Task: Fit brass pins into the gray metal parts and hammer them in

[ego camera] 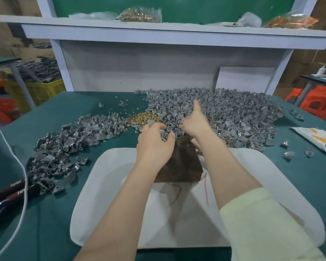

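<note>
Far to the left of the brown block (181, 162), a white cord (17, 162) trails over the green table cover (55, 223), and a black-handled tool (6, 196) lies beneath it. Closer in, still left of the block, spreads a darker heap of parts (64, 147). The block itself rests on a white tray (105, 176). Just past the block's far left corner sits a small mound of brass pins (145, 117), with stray pins scattered around it. The left hand (154, 142) reaches over the block's far edge, fingers and thumb curled round a few of the gray metal parts (233, 113) at the rim of their big pile. The right hand (194, 121) hangs just beyond the block, forefinger pointing away from the person. It is blurred, so I cannot tell whether it holds anything. The big gray pile runs from behind the block well off to its right. A white and orange packet (316, 138) lies far right of the block. The likely trouble is mixing. The pin mound touches the gray pile, so a careless scoop could bury pins among the parts or flick them across the cloth. A pin dropped among the gray parts would be hard to find. The tool also lies well away from the block, so reaching for it could loosen the left hand's hold on the parts.
</note>
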The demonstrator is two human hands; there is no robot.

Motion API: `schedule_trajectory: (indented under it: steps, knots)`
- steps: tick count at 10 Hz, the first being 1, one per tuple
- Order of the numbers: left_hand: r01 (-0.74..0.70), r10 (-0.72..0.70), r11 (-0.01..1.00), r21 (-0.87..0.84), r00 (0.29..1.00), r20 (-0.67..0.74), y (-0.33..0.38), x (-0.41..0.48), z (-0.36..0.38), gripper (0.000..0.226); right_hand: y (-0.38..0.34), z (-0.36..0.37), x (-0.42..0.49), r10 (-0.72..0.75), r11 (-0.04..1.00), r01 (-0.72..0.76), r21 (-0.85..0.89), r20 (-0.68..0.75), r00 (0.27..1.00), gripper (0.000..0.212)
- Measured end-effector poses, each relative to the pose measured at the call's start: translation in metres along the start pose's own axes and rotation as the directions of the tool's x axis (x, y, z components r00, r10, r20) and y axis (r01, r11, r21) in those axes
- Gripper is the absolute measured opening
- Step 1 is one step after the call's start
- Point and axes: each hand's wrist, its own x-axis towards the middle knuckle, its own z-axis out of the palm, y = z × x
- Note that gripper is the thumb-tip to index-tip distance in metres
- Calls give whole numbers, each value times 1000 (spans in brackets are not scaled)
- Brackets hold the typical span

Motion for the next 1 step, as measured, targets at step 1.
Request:
schedule_trajectory:
  steps: [1]
  knots:
    - [22,-22,1000,-12,1000,20,-2,2,3,29,18,3,-11,-130,988,134,-72,55,990,45]
